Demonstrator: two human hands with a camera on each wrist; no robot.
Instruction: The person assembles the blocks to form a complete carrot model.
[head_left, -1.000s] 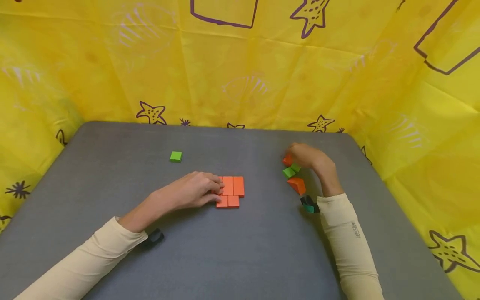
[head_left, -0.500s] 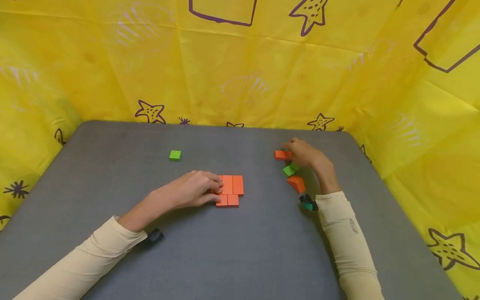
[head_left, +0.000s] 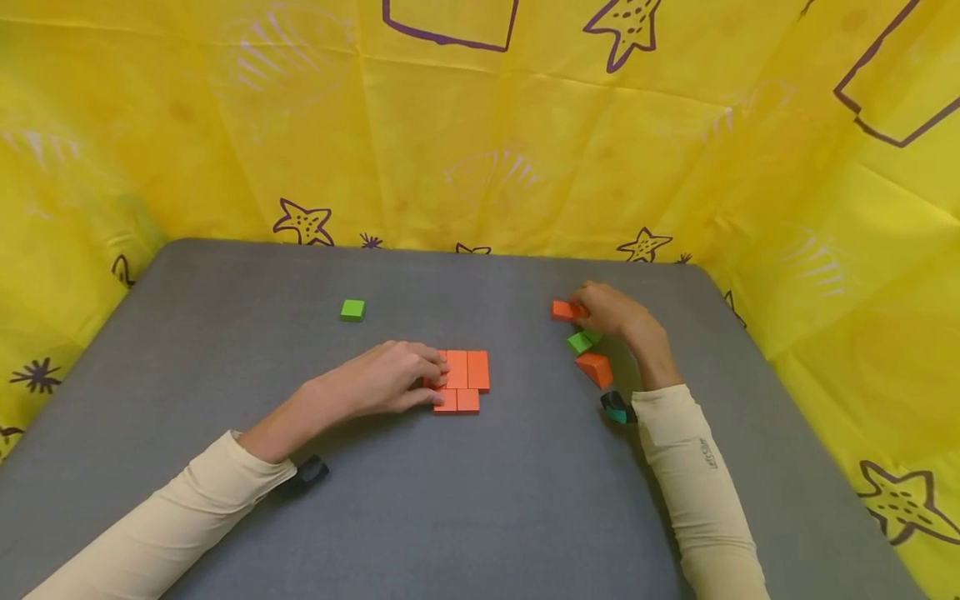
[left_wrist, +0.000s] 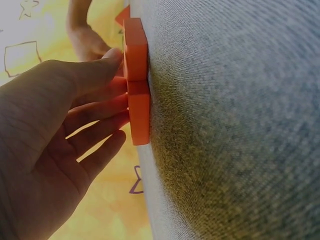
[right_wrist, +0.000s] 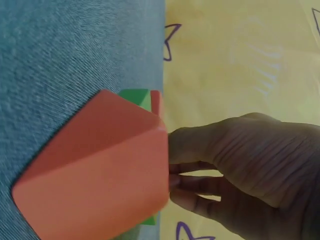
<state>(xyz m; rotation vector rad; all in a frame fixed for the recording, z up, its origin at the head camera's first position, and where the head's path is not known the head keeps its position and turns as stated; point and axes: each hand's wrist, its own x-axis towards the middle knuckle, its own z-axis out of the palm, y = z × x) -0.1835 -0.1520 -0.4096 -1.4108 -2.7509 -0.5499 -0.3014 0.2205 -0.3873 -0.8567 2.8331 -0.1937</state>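
Note:
Flat orange blocks (head_left: 478,372) lie side by side on the grey table as one patch in the head view. My left hand (head_left: 390,375) rests at their left side, its fingers fairly straight, thumb and fingertips touching the blocks' edges. In the left wrist view the hand (left_wrist: 65,110) reaches along two of these blocks (left_wrist: 139,111). Farther right, my right hand (head_left: 613,315) pinches the right end of a separate orange block (head_left: 564,311). In the right wrist view a large orange wedge (right_wrist: 95,175) hides the fingertips of that hand (right_wrist: 240,165).
Two green pieces (head_left: 581,342) sit just in front of the right hand, with the orange wedge (head_left: 595,370) nearer the wrist. A lone green block (head_left: 352,311) lies back left. Yellow printed cloth (head_left: 420,125) hangs behind the grey table (head_left: 465,517).
The right-hand orange block shifted left and came to lie flat. My right fingers lifted off it, then came back down onto its right end. The left hand stayed in place.

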